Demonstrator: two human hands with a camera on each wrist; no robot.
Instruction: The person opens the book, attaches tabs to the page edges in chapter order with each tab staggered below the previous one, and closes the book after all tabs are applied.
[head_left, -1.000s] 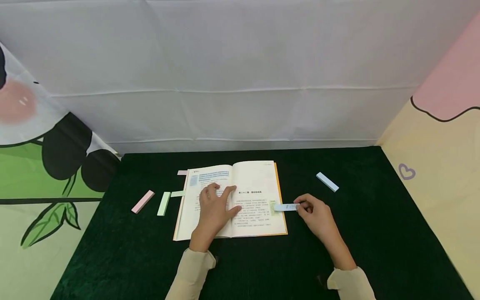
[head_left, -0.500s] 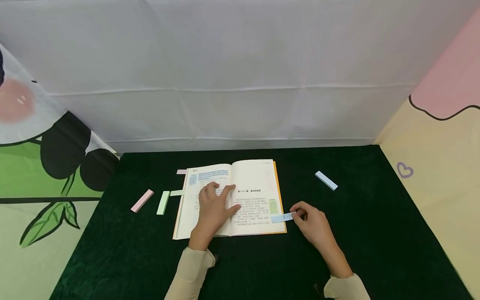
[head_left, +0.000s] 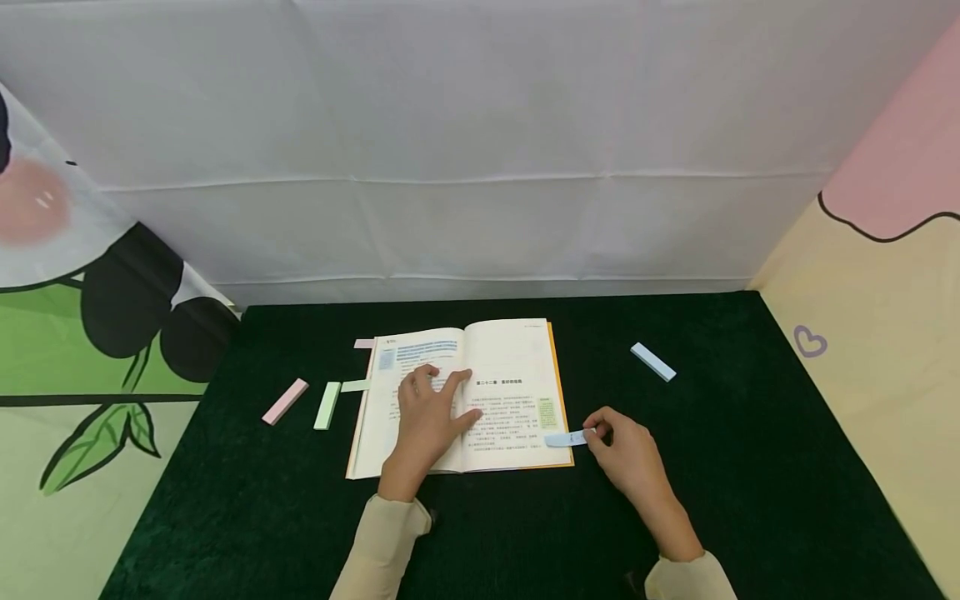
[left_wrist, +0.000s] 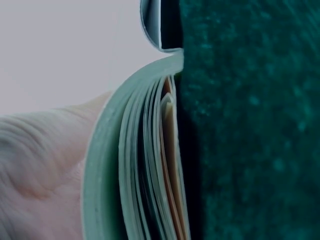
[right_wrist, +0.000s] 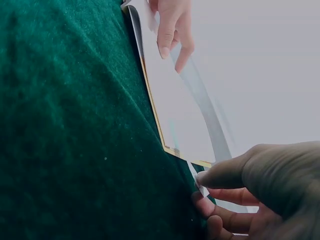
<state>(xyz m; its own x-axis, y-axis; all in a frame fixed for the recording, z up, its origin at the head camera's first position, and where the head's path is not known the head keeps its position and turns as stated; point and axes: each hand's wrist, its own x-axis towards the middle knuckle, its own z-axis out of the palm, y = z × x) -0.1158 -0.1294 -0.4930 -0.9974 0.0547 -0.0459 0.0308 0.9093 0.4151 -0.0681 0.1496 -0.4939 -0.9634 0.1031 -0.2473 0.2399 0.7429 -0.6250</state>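
An open book [head_left: 510,350] lies on the dark green cloth. My left hand [head_left: 429,425] rests across its middle, fingers spread over the left page and the thumb on the right page. Between thumb and finger, my right hand [head_left: 628,457] pinches one end of a light blue sticky tab [head_left: 564,439]. The tab's other end lies over the lower right edge of the right page, just below a green printed box. In the right wrist view the pinched end of the tab [right_wrist: 200,185] shows beyond the book's edge. The left wrist view shows page edges [left_wrist: 150,165] beside the palm.
Left of the book lie a pink strip pad [head_left: 285,402] and a green strip pad [head_left: 327,406]. A green tab [head_left: 355,386] and a pink tab [head_left: 364,343] stick out from the book's left edge. A blue strip pad [head_left: 653,362] lies at the right.
My right hand has moved the blue tab down the page edge, from over the green printed box to below it. The left hand has stayed in place.
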